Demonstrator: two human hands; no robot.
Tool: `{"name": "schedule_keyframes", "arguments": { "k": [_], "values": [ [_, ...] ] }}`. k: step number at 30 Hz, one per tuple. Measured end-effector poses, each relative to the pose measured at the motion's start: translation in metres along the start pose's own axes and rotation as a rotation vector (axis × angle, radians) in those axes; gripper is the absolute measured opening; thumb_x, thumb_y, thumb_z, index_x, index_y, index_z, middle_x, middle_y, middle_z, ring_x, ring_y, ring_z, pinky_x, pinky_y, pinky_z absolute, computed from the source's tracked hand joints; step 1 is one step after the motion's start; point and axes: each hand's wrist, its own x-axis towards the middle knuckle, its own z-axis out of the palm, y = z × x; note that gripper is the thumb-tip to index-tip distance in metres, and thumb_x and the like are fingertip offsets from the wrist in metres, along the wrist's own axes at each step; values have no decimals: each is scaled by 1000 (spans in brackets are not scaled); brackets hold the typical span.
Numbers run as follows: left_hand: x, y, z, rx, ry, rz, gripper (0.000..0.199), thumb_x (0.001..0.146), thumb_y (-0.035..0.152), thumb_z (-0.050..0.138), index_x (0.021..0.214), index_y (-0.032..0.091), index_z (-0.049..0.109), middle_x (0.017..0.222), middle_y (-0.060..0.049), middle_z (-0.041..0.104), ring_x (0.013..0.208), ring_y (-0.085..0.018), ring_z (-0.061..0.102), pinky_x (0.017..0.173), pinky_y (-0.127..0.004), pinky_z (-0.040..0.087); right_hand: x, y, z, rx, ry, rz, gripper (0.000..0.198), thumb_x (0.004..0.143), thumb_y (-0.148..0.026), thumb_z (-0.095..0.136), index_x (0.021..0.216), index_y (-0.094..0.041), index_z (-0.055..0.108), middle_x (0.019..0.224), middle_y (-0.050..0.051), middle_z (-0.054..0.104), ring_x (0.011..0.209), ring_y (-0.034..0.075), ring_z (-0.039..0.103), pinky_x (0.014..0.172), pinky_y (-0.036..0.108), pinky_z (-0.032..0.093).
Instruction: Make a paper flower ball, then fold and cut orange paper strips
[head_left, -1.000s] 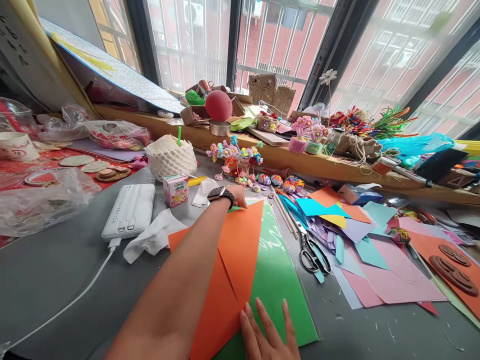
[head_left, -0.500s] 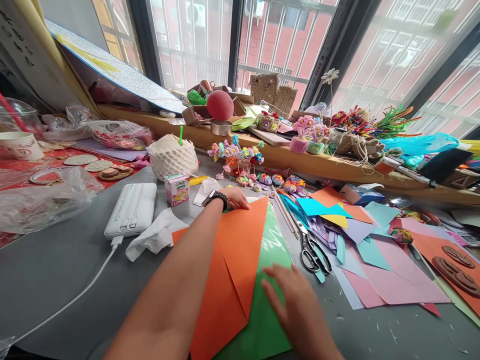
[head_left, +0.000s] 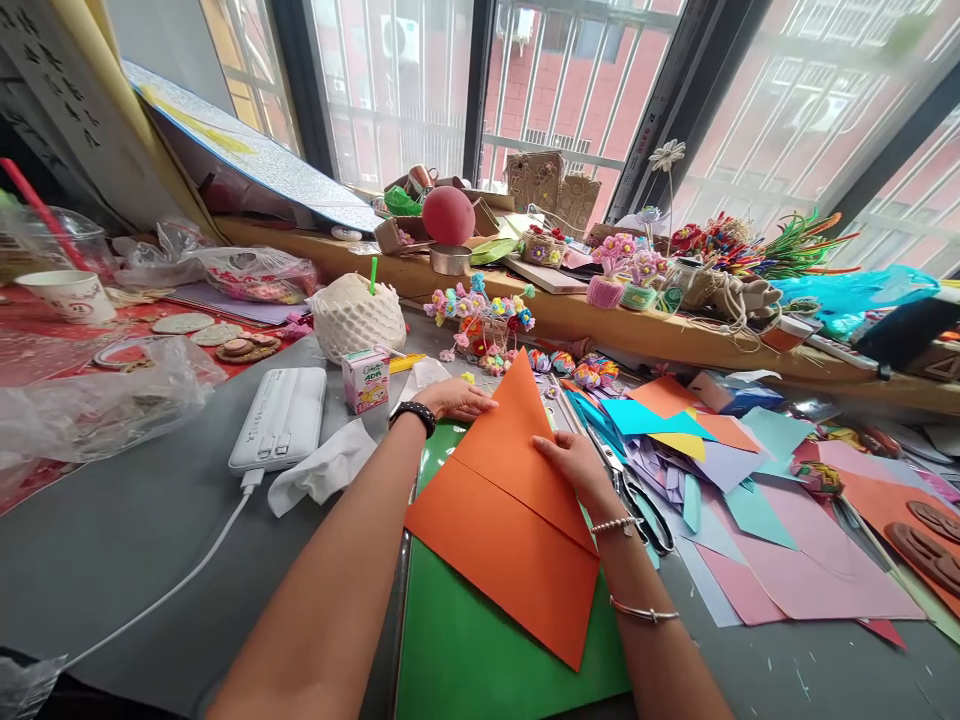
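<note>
A folded sheet of orange paper lies at an angle over a green plastic-covered board, its pointed tip facing the window. A crease line crosses the sheet. My left hand, with a dark watch strap at the wrist, grips the sheet's upper left edge, fingertips on the paper. On the opposite edge, my right hand pinches the sheet, thumb on top and the other fingers partly hidden. Scissors lie just right of my right wrist, partly covered by it.
Coloured paper pieces spread over the right of the grey table. To the left are a white power bank with its cable, a crumpled tissue and a small pink carton. Crochet flowers and a netted coconut stand farther back.
The orange paper has turned on the board, its tip now towards the window. My right hand has moved from above the board onto the paper's right edge. My left hand is at the left edge.
</note>
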Motion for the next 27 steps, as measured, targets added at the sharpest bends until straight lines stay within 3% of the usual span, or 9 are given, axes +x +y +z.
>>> {"name": "schedule_keyframes", "arguments": {
  "k": [3, 12, 16, 21, 24, 27],
  "values": [
    [-4, -5, -1, -21, -18, -18, 37, 43, 30, 77, 72, 10, 66, 90, -11, 66, 83, -20, 61, 72, -23, 49, -2, 0, -2, 70, -33, 33, 30, 65, -42, 58, 73, -14, 58, 69, 4, 65, 60, 15, 60, 51, 23, 45],
    [-4, -6, -12, -37, 122, 68, 40, 46, 39, 75, 74, 13, 63, 91, -6, 66, 86, -14, 60, 77, -19, 47, -19, -2, -19, 124, -8, 48, 29, 62, -40, 61, 72, -13, 61, 70, 2, 65, 63, 15, 59, 56, 22, 43],
    [-16, -1, -21, 30, 108, 43, 39, 44, 41, 75, 70, 13, 64, 88, -6, 66, 86, -16, 59, 75, -20, 47, -23, 2, -26, -23, 21, 20, 28, 63, -40, 59, 66, -12, 61, 59, 1, 61, 57, 13, 55, 52, 21, 38],
    [-30, 6, -26, 157, 35, -95, 33, 39, 34, 77, 60, 13, 64, 71, -6, 66, 74, -18, 62, 70, -24, 49, -23, 6, -29, -352, 49, -67, 26, 66, -39, 56, 60, -14, 61, 57, 2, 61, 57, 15, 55, 52, 24, 37],
    [-31, 7, -26, 227, -1, -176, 28, 37, 30, 78, 55, 14, 63, 61, -5, 65, 69, -17, 62, 68, -25, 50, -21, -1, -25, -519, 158, -169, 22, 70, -35, 52, 67, -15, 61, 65, 4, 64, 62, 18, 58, 57, 26, 40],
    [-27, 5, -23, 289, -31, -239, 26, 35, 25, 78, 51, 14, 61, 56, -4, 63, 64, -16, 61, 66, -26, 50, -12, -17, -5, -648, 164, -336, 23, 77, -30, 47, 84, -13, 61, 87, 8, 65, 81, 19, 59, 69, 28, 43]
  ]
}}
